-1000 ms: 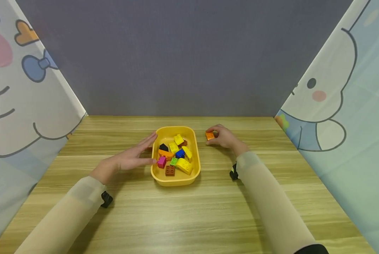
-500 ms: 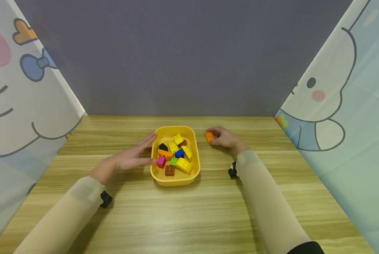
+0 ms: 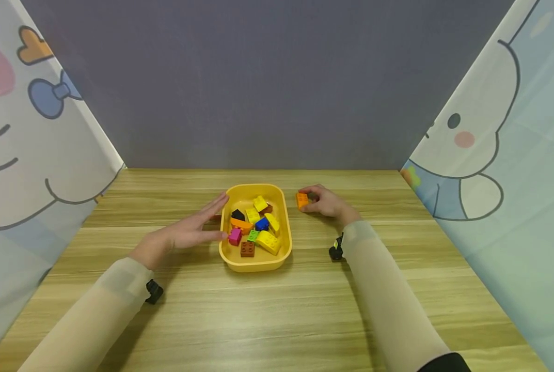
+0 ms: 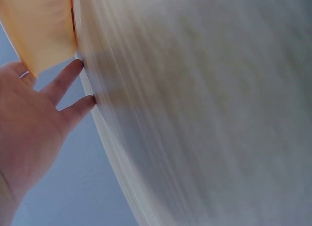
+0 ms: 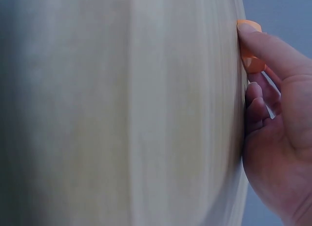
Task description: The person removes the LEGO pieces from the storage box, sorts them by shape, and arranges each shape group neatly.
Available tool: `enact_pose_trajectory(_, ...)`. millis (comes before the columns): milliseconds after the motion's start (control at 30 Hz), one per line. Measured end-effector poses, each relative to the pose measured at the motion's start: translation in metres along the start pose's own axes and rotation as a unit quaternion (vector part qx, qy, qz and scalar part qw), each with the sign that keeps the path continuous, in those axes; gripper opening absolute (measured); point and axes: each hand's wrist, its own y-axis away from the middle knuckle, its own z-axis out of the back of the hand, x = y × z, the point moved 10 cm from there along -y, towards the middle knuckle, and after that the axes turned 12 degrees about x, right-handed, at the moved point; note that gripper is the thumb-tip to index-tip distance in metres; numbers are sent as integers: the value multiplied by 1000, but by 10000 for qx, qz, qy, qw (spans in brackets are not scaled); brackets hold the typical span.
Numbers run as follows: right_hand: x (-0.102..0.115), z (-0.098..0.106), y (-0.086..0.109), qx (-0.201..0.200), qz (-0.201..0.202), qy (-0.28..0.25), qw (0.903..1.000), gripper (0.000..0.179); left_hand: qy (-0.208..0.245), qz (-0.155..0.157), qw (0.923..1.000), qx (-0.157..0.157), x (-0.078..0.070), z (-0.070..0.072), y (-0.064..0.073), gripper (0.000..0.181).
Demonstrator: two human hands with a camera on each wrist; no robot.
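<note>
My right hand pinches an orange toy building block between thumb and fingers, on the wooden table right of a yellow tray. In the right wrist view the thumb covers part of the block, which sits at the tabletop. With its fingers spread and straight, my left hand touches the tray's left side. The left wrist view shows those fingers against the tray's outer wall. Inside the tray lie several loose blocks, among them a magenta one, a brown one and a blue one.
A wooden tabletop spreads under both hands. Behind it stands a dark grey panel. Cartoon-printed cloth hangs on the left and right.
The orange block has turned a little and shifted slightly left, towards the tray, with my right hand on it. My left hand and the tray stay nearly in place.
</note>
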Motion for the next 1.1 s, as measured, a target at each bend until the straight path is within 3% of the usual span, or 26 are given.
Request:
enact_pose_trajectory(433, -5, 3, -1, -35, -47, 37, 10000, 73, -75, 30, 10000, -34, 0, 0, -2, 105)
enact_pose_trajectory(567, -5, 5, 5, 54, -1, -247, 9997, 82, -71, 13, 10000, -23, -2, -2, -2, 106)
enact_pose_trajectory(700, -3, 13, 14, -101, 109, -313, 9994, 82, -99, 51, 9999, -9, -2, -3, -3, 106)
enact_pose_trajectory(933, 26, 28, 32, -702, 761, -285, 9942, 54, -102, 80, 9999, -41, -2, -1, -2, 106)
enact_pose_trajectory(1100, 57, 16, 39, -594, 1052, -188, 9925, 41, -98, 91, 9999, -59, 0, -1, 0, 106)
